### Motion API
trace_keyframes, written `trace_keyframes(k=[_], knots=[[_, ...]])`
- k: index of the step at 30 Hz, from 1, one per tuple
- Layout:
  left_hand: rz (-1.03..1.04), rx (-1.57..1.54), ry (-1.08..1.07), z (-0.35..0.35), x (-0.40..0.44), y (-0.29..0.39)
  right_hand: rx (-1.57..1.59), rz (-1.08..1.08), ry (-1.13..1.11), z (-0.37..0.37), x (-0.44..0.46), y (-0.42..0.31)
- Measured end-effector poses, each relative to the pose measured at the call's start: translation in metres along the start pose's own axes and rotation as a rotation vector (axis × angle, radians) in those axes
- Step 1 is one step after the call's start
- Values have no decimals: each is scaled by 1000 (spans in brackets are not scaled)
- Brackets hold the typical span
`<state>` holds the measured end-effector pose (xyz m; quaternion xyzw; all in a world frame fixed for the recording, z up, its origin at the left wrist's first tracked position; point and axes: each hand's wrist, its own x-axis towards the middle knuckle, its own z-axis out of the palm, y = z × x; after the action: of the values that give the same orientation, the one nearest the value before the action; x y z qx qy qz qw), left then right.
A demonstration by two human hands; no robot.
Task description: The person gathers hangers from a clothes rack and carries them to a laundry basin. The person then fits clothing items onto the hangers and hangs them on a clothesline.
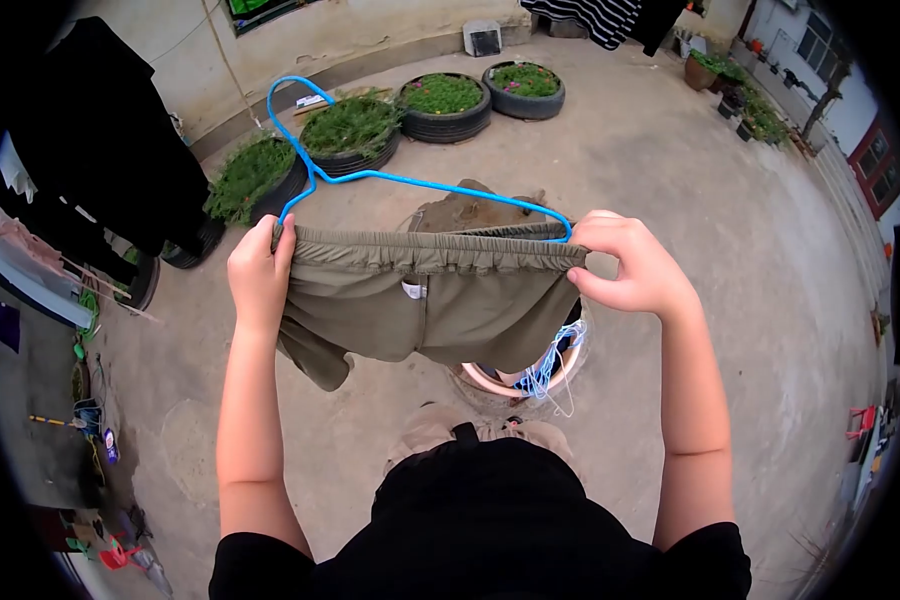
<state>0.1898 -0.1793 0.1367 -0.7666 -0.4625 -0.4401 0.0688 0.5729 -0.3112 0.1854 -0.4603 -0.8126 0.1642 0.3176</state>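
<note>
Olive-green shorts point(370, 300) with a gathered elastic waistband are stretched out between my two hands. A blue clothes hanger point(420, 183) has its lower ends inside the waistband, and its hook rises at the upper left. My left hand point(260, 270) pinches the left end of the waistband, thumb on top. At the other end, my right hand point(635, 265) grips the waistband corner between thumb and fingers, close to the hanger's right tip. A small white label point(414, 290) shows at the middle of the shorts.
Below the shorts stands a basin point(505, 388) holding a bundle of blue and white hangers point(550, 365). Tyre planters point(445, 107) with green plants line the wall. Dark clothes point(100, 130) hang at the left. Striped clothing point(595, 18) hangs at the top.
</note>
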Motion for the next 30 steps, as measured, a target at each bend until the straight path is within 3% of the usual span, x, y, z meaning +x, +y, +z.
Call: trace_keyframes(k=[4, 8, 10, 12, 13, 15, 20, 25, 30], knots=[[229, 78, -57, 3, -5, -6, 5, -38, 37, -8, 6, -2], [107, -35, -127, 5, -6, 22, 113, -125, 66, 22, 26, -23], [32, -91, -157, 4, -5, 32, 229, -18, 163, 20, 31, -41], [-58, -158, -186, 2, -5, 32, 82, -48, 273, 13, 31, -30], [-97, -206, -190, 1, -5, 31, -49, -50, 231, 11, 29, -21], [-175, -303, -196, 0, -7, 28, 11, 44, 96, 17, 19, -6], [-161, -414, -334, 3, 0, 45, -81, 139, 85, 33, 25, -6], [-80, -457, -206, -9, 16, 41, -61, 79, 447, 25, 24, 1], [-59, -334, -240, -21, 20, 16, 71, 67, 500, 2, 18, 7]])
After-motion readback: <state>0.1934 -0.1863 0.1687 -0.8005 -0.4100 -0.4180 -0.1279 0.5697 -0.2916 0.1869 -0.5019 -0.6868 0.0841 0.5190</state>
